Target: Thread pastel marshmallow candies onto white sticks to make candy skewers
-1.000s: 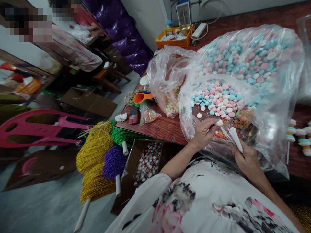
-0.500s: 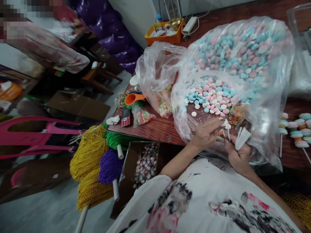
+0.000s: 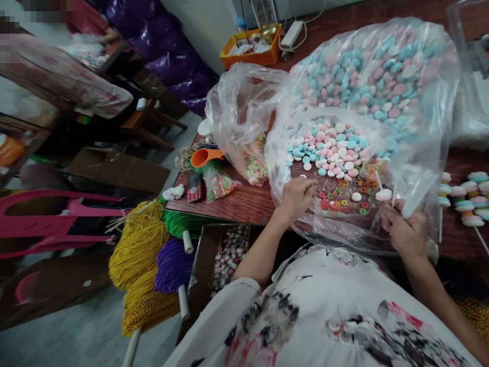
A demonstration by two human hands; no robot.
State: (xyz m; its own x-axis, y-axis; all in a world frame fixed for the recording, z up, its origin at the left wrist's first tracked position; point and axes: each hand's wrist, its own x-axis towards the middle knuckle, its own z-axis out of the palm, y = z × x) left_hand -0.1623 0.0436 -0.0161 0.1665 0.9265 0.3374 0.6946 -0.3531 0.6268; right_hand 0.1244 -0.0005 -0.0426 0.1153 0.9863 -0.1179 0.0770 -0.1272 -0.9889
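A big clear plastic bag (image 3: 439, 127) lies open on the table, holding pink, blue and white candy discs (image 3: 340, 148) and small colored rings (image 3: 332, 204). My left hand (image 3: 296, 196) is at the bag's left opening, beside a white disc; its fingers are bent together, and whatever is between them is too small to name. On the right, my right hand (image 3: 407, 224) grips a bundle of white sticks (image 3: 418, 193). White discs on sticks (image 3: 383, 195) stand out near its fingertips. A single white disc (image 3: 356, 196) lies among the rings.
Left of the bag are a smaller plastic bag (image 3: 237, 109), an orange scoop (image 3: 206, 157) and a phone (image 3: 194, 187). A box of wrapped candies (image 3: 231, 255) sits below the table edge. Finished candy skewers (image 3: 468, 204) lie at right. Another person's sleeve (image 3: 110, 97) shows far left.
My hands have moved apart, the left one leftward and the right one rightward with the sticks. The rings and a white disc between them are now uncovered.
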